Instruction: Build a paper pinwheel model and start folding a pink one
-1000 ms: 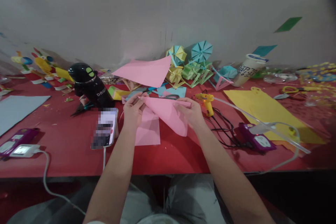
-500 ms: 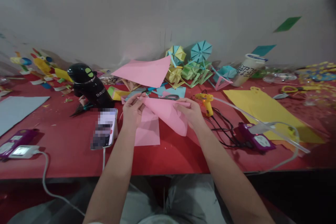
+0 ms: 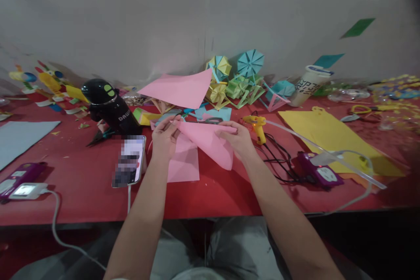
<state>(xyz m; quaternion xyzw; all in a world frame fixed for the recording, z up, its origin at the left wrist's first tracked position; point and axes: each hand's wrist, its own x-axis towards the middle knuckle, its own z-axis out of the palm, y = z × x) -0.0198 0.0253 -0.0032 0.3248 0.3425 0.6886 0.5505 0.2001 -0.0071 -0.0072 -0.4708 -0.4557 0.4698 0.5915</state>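
Note:
A sheet of pink paper [image 3: 210, 140] is held up between both hands, bent over so that one part curves down to a rounded fold. My left hand [image 3: 166, 136] pinches its left corner, fingers closed. At the other end, my right hand [image 3: 239, 140] grips the edge with the thumb on top. Flat on the red table beneath lies another pink sheet [image 3: 183, 162], partly covered by the held one. Just behind the hands are scissors [image 3: 213, 120], mostly hidden, among blue paper pieces. A yellow glue gun [image 3: 257, 127] rests right of my right hand.
Left of my forearm stands a phone [image 3: 131, 162] with a cable, near a black bottle [image 3: 111, 107]. Folded paper models [image 3: 244, 83] and a pink sheet [image 3: 180, 87] line the partition. Yellow paper [image 3: 334, 140], a purple power strip [image 3: 320, 170] and a cup [image 3: 310, 85] lie to the right.
The view has shifted very slightly. Both hands keep the same hold on the pink paper, with no clear movement of it.

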